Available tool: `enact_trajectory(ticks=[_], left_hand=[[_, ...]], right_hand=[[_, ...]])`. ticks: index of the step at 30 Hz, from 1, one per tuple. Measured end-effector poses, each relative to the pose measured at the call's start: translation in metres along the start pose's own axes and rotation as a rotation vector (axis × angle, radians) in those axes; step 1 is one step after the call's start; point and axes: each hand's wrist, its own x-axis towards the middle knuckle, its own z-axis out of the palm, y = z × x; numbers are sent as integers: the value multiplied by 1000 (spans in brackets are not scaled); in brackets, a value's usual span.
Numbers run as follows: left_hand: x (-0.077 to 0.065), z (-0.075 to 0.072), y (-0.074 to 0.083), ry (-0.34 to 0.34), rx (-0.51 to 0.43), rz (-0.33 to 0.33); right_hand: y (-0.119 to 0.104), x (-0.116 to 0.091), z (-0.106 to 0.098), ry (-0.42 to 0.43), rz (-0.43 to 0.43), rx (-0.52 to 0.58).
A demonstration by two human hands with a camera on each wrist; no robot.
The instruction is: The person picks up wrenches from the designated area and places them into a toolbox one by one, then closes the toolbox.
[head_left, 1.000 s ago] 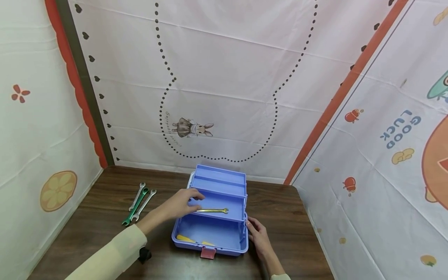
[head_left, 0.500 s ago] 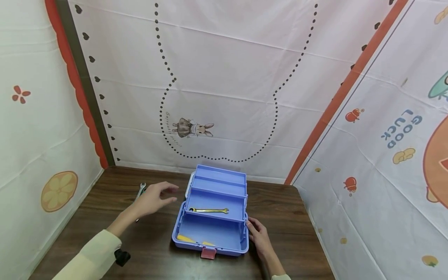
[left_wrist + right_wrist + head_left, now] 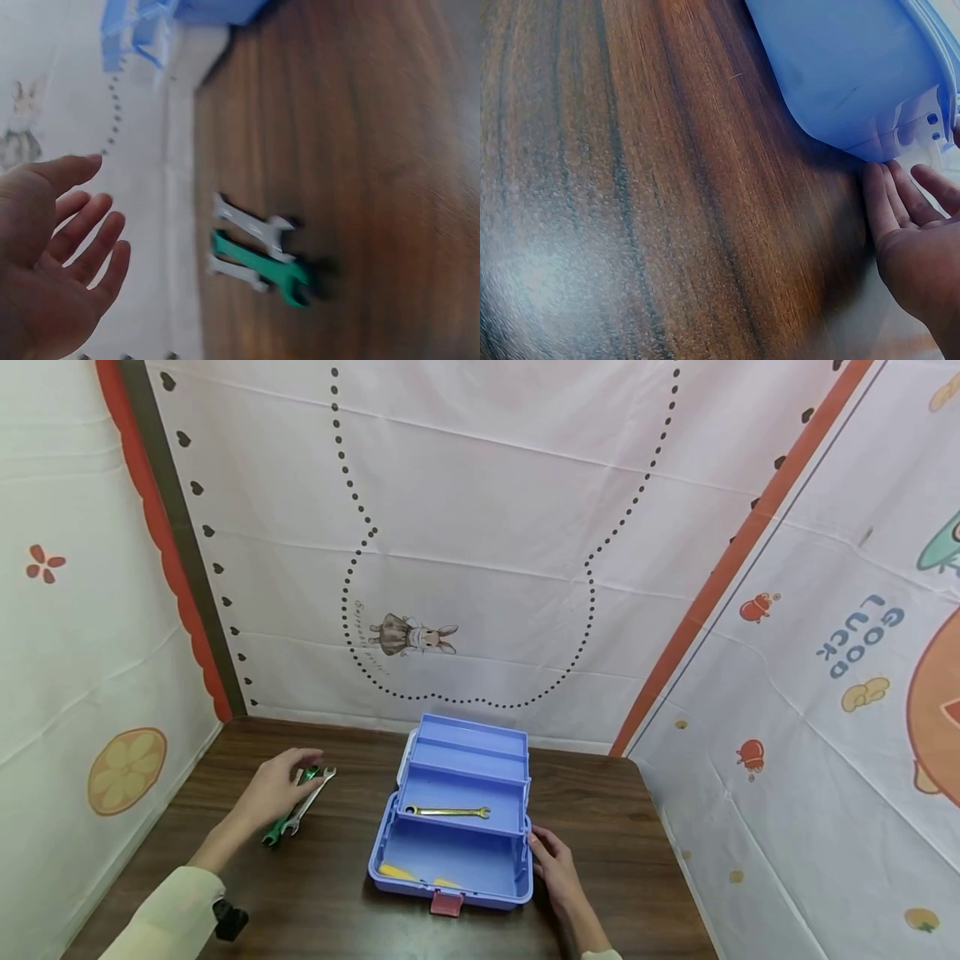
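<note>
My left hand (image 3: 272, 789) hovers over the wrenches at the left, fingers loosely spread, holding nothing. Below it lie a green wrench (image 3: 259, 262) and a silver wrench (image 3: 247, 221), with another silver wrench (image 3: 238, 271) on the green one's other side, mostly hidden by the hand in the head view. A blue toolbox (image 3: 405, 887) stands open in the middle. Lying in its raised tray (image 3: 457, 785) is a gold-coloured wrench (image 3: 448, 812). My right hand (image 3: 558, 872) touches the box's right side with fairly straight fingertips (image 3: 875, 176).
Two yellow pieces, one a tapered piece (image 3: 397, 872), lie at the front of the toolbox's lower compartment. A red latch (image 3: 447, 904) hangs from its front. Printed cloth (image 3: 480, 568) walls the wooden table (image 3: 600, 827) at the back and sides.
My left hand has left the gold-coloured wrench in the tray and moved leftward to above the other wrenches. My right hand has stayed at the toolbox's side.
</note>
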Motion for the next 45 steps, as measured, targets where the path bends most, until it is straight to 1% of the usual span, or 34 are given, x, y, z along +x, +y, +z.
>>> enact_trajectory(ticks=[3,8,12,19,24,27,33,41,45], left_hand=[[-4,2,-14,47,22,-39],[-8,7,-30,112,24,-104],[-8,12,-42,125,34,-143],[-9,21,-55,131,51,-206],[-14,28,-63,150,55,-231],[-17,32,-66,146,52,-245],[-21,39,-71,158,53,-241],[-20,42,-76,179,50,-234],[-20,46,-76,189,56,-245]], right_hand=[[-1,0,1,4,1,7],[-1,0,1,9,6,-2],[-1,1,1,15,11,-12],[2,0,2,22,4,-1],[3,-1,2,17,0,10],[2,-2,2,10,-7,11],[2,-1,2,-5,-19,16],[2,-1,0,-3,-25,18],[3,-1,0,-1,-28,8]])
